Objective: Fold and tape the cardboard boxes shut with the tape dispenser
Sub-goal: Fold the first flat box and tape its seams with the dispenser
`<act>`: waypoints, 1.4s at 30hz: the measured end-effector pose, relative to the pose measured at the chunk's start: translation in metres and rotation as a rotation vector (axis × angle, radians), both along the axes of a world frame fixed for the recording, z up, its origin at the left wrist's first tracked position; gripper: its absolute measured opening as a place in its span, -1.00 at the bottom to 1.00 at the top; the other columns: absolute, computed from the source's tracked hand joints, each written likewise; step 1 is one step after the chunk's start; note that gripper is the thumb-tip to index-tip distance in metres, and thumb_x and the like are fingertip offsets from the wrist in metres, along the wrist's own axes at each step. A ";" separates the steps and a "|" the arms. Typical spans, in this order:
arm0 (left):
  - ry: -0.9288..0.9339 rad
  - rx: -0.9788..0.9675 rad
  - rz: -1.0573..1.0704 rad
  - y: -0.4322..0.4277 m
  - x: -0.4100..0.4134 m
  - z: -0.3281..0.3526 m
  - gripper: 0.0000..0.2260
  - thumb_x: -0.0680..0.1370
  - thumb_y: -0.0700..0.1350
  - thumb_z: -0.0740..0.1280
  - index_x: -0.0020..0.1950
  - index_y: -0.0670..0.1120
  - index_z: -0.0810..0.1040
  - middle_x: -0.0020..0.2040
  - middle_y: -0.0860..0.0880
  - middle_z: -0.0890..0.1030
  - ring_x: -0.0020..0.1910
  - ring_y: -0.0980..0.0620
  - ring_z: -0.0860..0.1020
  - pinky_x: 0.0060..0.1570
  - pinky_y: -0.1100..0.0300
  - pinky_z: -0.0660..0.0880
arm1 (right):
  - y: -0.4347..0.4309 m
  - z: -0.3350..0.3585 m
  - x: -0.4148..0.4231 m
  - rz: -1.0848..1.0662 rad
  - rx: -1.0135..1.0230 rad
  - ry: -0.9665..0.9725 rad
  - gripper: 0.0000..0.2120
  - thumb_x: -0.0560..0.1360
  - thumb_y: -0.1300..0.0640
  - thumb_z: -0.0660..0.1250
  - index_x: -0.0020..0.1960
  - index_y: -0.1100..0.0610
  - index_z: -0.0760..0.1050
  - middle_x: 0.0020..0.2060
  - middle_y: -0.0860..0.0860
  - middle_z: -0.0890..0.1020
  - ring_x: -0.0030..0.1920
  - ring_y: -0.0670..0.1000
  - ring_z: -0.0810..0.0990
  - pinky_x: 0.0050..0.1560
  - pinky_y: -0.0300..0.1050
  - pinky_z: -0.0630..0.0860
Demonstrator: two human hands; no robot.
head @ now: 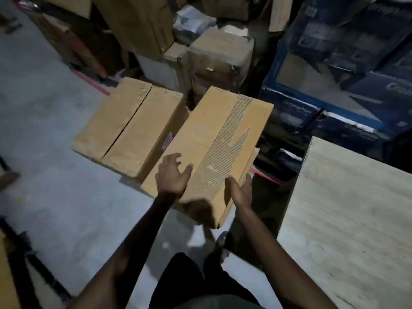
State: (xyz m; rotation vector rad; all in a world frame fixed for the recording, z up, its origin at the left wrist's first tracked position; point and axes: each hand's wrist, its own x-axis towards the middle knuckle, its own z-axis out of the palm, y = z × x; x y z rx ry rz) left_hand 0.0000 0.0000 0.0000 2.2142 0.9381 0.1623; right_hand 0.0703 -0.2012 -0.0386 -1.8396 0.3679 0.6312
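A long brown cardboard box lies in front of me, its top skin torn away along a strip so the ribbed corrugation shows. My left hand rests on its near top face with spread, relaxed fingers. On the box's near right edge sits my right hand, thumb on top and fingers down the side. A second brown box lies on the floor just to the left, flaps closed with a seam down its middle. No tape dispenser is visible.
A pale wooden tabletop fills the right. Blue printed cartons are stacked at the back right, and worn brown boxes pile up behind. Grey floor with a red line lies to the left. My legs are below.
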 end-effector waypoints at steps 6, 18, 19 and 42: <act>0.249 -0.230 -0.022 0.098 0.034 -0.052 -0.22 0.35 0.51 0.29 0.45 0.11 0.42 0.34 0.01 0.60 0.31 -0.10 0.57 0.32 -0.25 0.49 | 0.028 -0.016 0.006 -0.099 0.012 0.077 -0.29 0.58 -0.24 0.32 0.64 -0.11 0.15 0.53 0.01 0.41 0.50 0.18 0.39 0.49 0.21 0.33; 0.146 -0.589 -0.212 0.125 0.032 -0.045 -0.38 0.56 0.31 0.38 0.56 0.12 0.40 0.43 0.15 0.52 0.40 0.09 0.45 0.34 0.14 0.30 | 0.037 -0.010 -0.001 -0.286 0.104 0.114 -0.22 0.40 -0.41 0.42 0.55 -0.24 0.31 0.35 -0.03 0.60 0.27 0.10 0.59 0.35 0.20 0.47; 0.119 -0.599 -0.225 0.126 0.031 -0.041 -0.40 0.56 0.31 0.38 0.55 0.13 0.40 0.42 0.17 0.52 0.40 0.12 0.45 0.37 0.13 0.31 | 0.036 -0.010 -0.001 -0.291 0.091 0.116 -0.20 0.36 -0.42 0.42 0.53 -0.24 0.33 0.34 -0.03 0.60 0.27 0.10 0.59 0.37 0.24 0.46; -0.060 -0.659 -0.604 -0.151 0.003 0.080 -0.30 0.32 0.50 0.48 0.42 0.44 0.39 0.26 0.23 0.64 0.24 0.03 0.62 0.27 -0.15 0.56 | -0.257 0.131 -0.114 -0.623 0.349 -0.245 -0.52 0.57 0.06 0.46 0.45 0.02 0.46 0.17 0.01 0.72 0.15 0.05 0.72 0.18 0.02 0.61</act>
